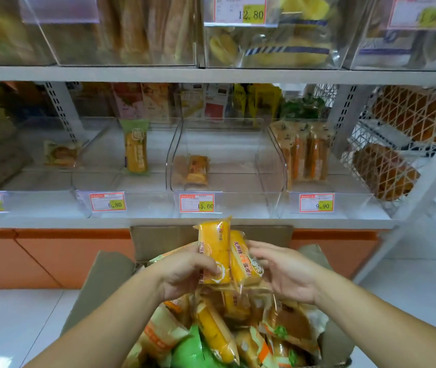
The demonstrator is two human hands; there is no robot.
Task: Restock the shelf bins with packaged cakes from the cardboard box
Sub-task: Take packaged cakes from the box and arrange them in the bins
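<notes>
Head view only: a white metal shelf (52, 223) runs across a shop aisle, with an orange base panel (52, 253) under it and glossy white floor tiles (12, 314). Clear, curved plastic bins (272, 166) sit in a row on the shelf, nearly empty, each with a red-and-yellow price tag (197, 203). Below them is the open cardboard box (145, 243), brown and matte, full of crinkly packets. Just above the box, the left hand (185, 272) grips two shiny yellow cake packs (215, 251), thumb curled over the front one. The right hand (288, 274) holds the other with loosely curved fingers.
</notes>
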